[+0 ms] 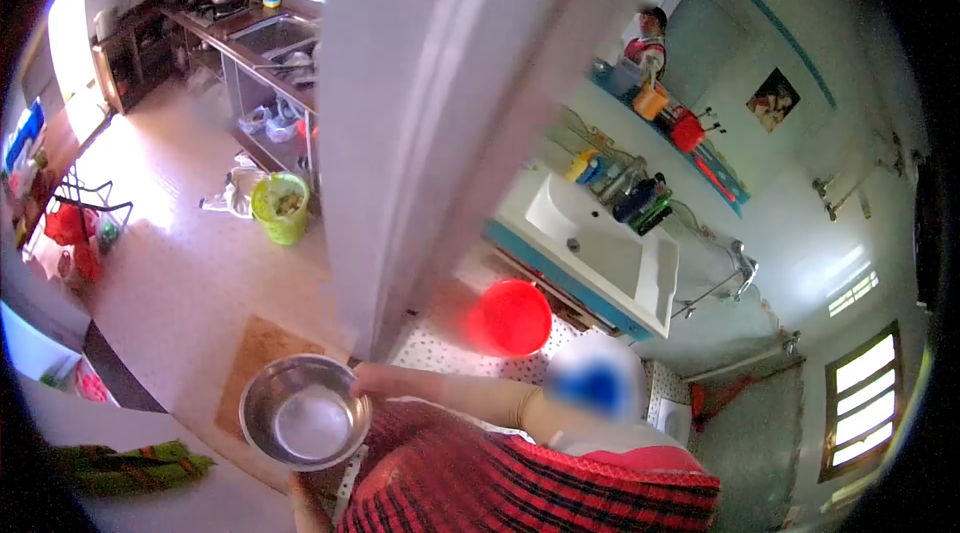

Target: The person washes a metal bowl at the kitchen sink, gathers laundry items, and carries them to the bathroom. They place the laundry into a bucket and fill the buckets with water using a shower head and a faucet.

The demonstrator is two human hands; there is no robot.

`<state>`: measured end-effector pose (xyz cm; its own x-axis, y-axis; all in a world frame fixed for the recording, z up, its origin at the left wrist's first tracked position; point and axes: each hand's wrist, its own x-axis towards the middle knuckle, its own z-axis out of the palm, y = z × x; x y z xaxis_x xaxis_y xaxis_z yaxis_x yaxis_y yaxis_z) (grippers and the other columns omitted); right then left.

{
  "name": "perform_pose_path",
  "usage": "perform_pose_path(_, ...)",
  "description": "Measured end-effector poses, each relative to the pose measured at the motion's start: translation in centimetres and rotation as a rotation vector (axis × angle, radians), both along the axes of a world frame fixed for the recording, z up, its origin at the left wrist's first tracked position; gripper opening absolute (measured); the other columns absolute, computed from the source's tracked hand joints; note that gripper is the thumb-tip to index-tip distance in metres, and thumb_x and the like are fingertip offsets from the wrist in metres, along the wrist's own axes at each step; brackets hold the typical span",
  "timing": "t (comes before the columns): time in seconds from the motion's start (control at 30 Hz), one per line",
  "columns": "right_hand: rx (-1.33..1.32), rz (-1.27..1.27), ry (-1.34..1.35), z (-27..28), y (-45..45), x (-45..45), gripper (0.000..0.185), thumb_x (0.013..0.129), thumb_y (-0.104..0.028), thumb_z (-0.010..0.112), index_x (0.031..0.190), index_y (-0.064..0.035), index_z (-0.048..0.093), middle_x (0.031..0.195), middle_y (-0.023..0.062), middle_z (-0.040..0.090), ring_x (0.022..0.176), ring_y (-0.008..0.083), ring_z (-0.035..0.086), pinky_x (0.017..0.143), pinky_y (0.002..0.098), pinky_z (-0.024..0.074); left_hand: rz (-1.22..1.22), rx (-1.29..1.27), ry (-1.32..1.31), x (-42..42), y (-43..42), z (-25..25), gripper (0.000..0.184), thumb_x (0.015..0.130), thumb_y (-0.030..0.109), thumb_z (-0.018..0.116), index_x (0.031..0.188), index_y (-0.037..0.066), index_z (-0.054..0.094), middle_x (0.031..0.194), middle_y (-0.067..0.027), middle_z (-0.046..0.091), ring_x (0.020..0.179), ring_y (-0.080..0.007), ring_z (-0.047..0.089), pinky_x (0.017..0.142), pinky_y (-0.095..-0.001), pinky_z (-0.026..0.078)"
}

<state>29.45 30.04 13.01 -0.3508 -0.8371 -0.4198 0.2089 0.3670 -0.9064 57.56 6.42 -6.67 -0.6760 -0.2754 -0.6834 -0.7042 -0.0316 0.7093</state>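
A shiny metal bowl (pixel 313 423) is held in front of my body, with no contents that I can make out. My right hand (pixel 363 380) is closed on its rim at the right side, the arm reaching across from the right. At the lower edge of the bowl, my left hand (pixel 300 483) grips it too, though its fingers are mostly hidden by the bowl. Below and beside the bowl is my red and black checked apron (pixel 480 483).
A door frame (pixel 400 133) parts the kitchen from a washroom. On the kitchen side stand a sink (pixel 275 33) and a green waste bin (pixel 280 213). A red bucket (pixel 512 318) sits below the white washbasin (pixel 600 243). A brown mat (pixel 262 353) lies under the bowl.
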Motion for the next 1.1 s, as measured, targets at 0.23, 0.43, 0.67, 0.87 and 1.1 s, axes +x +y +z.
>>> perform_pose_path(0.23,-0.142,-0.215,-0.102,4.3,-13.4,-7.2,0.019,0.073,-0.021,0.058,0.066,-0.0035,0.059,0.054,0.0022,0.050,0.047,0.0133,0.048,0.043,0.0286,0.0378,0.244,0.107,0.215,-10.8,-13.2,5.5,0.019,0.082,0.021,0.053,0.080,0.004,0.059,0.065,-0.0055,0.058,0.060,-0.0119,0.054,0.052,-0.0258,0.043)
perform_pose_path(0.43,0.118,-0.392,-0.422,3.5,-25.3,-16.7,0.016,0.074,-0.018,0.058,0.066,-0.0050,0.058,0.055,0.0045,0.052,0.043,0.0121,0.046,0.039,0.0242,0.0373,0.571,0.131,0.138,-11.5,-23.3,7.9,0.019,0.083,0.022,0.053,0.084,0.004,0.059,0.067,-0.0055,0.058,0.060,-0.0117,0.055,0.051,-0.0252,0.043)
perform_pose_path(0.67,-0.212,-0.512,-0.083,4.2,-35.3,-27.8,0.013,0.077,-0.017,0.059,0.079,-0.0040,0.060,0.061,0.0021,0.052,0.044,0.0103,0.043,0.037,0.0227,0.0333,0.417,0.133,-0.407,-9.1,-30.8,7.1,0.018,0.082,0.024,0.054,0.082,0.006,0.058,0.064,-0.0049,0.058,0.051,-0.0142,0.054,0.043,-0.0271,0.041)
perform_pose_path(0.87,0.028,-0.646,0.081,0.2,-45.0,-37.3,0.009,0.072,-0.008,0.059,0.074,0.0004,0.056,0.056,0.0073,0.052,0.037,0.0156,0.045,0.032,0.0275,0.0335,0.325,0.116,-0.401,-15.5,-48.8,8.5,0.019,0.080,0.022,0.053,0.083,0.004,0.060,0.063,-0.0045,0.057,0.049,-0.0144,0.054,0.042,-0.0275,0.041)
perform_pose_path(1.1,0.060,-0.868,-0.175,6.8,-57.8,-45.1,0.009,0.075,-0.009,0.057,0.078,-0.0006,0.054,0.057,0.0079,0.052,0.040,0.0165,0.047,0.033,0.0280,0.0332,0.241,-0.257,-0.125,-40.7,-75.3,8.8,0.029,0.083,0.032,0.056,0.081,0.003,0.061,0.070,-0.0050,0.061,0.054,-0.0123,0.056,0.044,-0.0250,0.042)
